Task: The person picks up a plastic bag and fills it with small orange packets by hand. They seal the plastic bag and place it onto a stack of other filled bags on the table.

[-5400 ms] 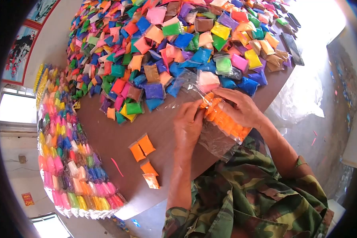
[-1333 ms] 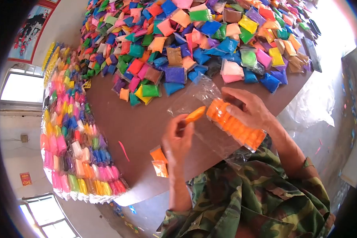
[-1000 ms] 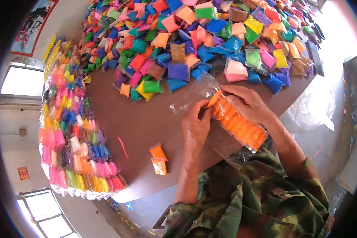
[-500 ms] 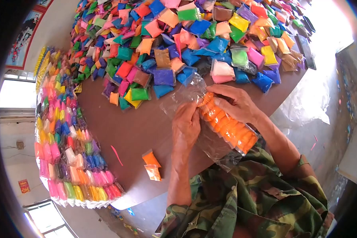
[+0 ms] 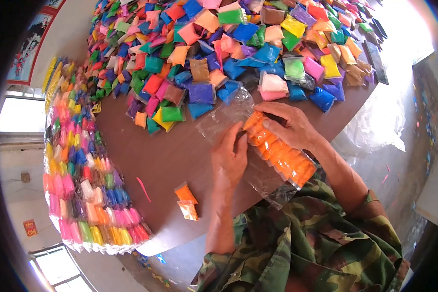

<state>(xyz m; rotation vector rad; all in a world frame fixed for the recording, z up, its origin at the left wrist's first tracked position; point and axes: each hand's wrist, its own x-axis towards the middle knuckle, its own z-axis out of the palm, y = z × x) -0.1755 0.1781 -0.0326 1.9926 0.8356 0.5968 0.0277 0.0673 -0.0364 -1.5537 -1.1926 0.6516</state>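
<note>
Head view, right hand (image 5: 289, 129) gripping orange packets (image 5: 283, 156) through clear bag (image 5: 223, 117), left hand (image 5: 228, 158) open, its packet now inside.

Bright daylight, fisheye edges, probably overexposed right.

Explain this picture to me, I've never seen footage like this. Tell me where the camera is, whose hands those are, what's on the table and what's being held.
There is no machine here. A camera worn on a person's head looks down at that person's own bare hands, hence the rounded, dark-edged view. The brown table carries a big pile of small coloured packets. Two loose orange packets lie near its front edge, and rows of filled bags sit to its left. The right hand grips a clear bag holding a row of orange packets. The left hand lies open against the bag, fingertips at the packets. The camouflage jacket is the wearer's.
</note>
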